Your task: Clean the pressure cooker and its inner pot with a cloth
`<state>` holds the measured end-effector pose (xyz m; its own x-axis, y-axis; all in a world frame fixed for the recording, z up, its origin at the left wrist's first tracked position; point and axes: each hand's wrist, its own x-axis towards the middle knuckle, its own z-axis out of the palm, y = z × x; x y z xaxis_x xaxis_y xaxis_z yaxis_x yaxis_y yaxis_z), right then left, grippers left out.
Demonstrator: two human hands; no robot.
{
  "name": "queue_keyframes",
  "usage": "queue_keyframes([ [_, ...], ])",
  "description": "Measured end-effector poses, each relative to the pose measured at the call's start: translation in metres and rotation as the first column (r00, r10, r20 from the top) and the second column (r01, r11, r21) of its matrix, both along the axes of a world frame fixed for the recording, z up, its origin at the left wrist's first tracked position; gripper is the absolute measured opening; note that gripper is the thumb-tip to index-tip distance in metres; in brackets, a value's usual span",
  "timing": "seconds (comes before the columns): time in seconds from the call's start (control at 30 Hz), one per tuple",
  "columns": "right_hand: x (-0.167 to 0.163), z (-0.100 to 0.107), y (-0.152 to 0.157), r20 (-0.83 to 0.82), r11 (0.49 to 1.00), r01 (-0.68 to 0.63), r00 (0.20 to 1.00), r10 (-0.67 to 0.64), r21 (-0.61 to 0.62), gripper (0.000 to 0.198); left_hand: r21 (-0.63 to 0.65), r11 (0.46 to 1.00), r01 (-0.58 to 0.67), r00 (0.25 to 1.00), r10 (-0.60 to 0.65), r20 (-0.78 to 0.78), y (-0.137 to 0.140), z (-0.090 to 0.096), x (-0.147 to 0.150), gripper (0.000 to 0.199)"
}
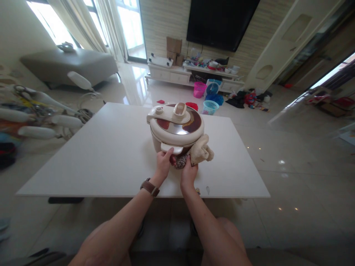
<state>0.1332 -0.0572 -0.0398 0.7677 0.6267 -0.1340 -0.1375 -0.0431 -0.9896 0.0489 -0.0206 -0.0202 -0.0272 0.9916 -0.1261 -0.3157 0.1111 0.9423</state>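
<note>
An electric pressure cooker (177, 136) in cream and brown stands on the white table (105, 147), its glossy lid closed. My left hand (163, 164), with a brown watch on the wrist, grips the cooker's pale front handle (172, 149), thumb on top. In my right hand (190, 171) is a bunched beige cloth (202, 149), pressed against the cooker's lower right side. Dark patterned fabric with some red (181, 162) shows between both hands; whether it belongs to the cloth cannot be made out. The undersides of the fingers are hidden.
A small key-like item (208, 190) lies near the table's front edge. Behind the table are a turquoise basket (210, 107), a pink bin (199, 89) and a cluttered white TV cabinet (169, 75). A lamp with several white shades (66, 121) stands at the left.
</note>
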Motion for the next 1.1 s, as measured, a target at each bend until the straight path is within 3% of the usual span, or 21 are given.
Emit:
queue_keyframes([
  [0.5, 0.001, 0.001, 0.000, -0.005, 1.000, 0.000, 1.000, 0.000, 0.015, 0.050, -0.044, 0.999, 0.007, 0.998, -0.005, 0.056, 0.001, -0.001, 0.003, 0.042],
  [0.73, 0.001, 0.004, 0.000, -0.031, 1.000, 0.003, 1.000, -0.003, -0.003, 0.045, -0.111, 0.993, 0.039, 0.998, -0.033, 0.053, 0.000, 0.002, 0.019, 0.042],
  [0.93, 0.002, 0.000, 0.000, -0.045, 0.998, -0.027, 0.999, 0.030, 0.049, 0.048, -0.081, 0.992, 0.099, 0.995, -0.097, 0.023, -0.002, 0.006, 0.029, 0.046],
  [1.1, 0.026, -0.009, 0.015, -0.087, 0.983, 0.172, 0.982, -0.166, 0.058, 0.046, -0.074, 0.991, 0.112, 0.993, -0.110, 0.037, -0.001, 0.007, 0.028, 0.049],
])
